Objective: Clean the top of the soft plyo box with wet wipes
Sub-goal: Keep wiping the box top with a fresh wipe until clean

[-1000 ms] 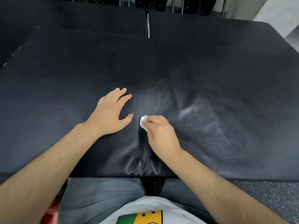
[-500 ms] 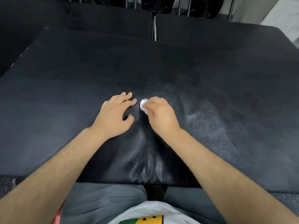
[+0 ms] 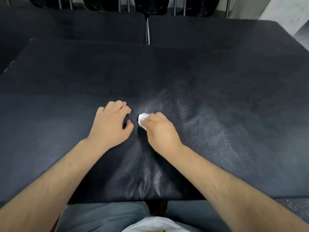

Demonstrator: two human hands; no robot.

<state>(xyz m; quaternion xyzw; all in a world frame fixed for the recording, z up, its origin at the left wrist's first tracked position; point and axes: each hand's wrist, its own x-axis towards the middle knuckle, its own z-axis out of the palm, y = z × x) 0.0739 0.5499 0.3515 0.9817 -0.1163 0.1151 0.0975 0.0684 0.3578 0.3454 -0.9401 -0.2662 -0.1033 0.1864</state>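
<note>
Black padded blocks [image 3: 75,25] beyond; metal bars [image 3: 174,6], dark discs [image 3: 151,5] behind; pale wall [image 3: 280,9]; speckled floor [image 3: 296,206].

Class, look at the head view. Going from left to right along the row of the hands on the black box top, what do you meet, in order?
left hand → wet wipe → right hand → glossy patch

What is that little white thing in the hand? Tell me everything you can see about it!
It is a white wet wipe, scrunched into a small, crinkly wad. Only its left part shows; the rest is hidden inside the right hand, whose fingers curl round it and hold it against the black, leathery top of the plyo box, near the middle.
</note>
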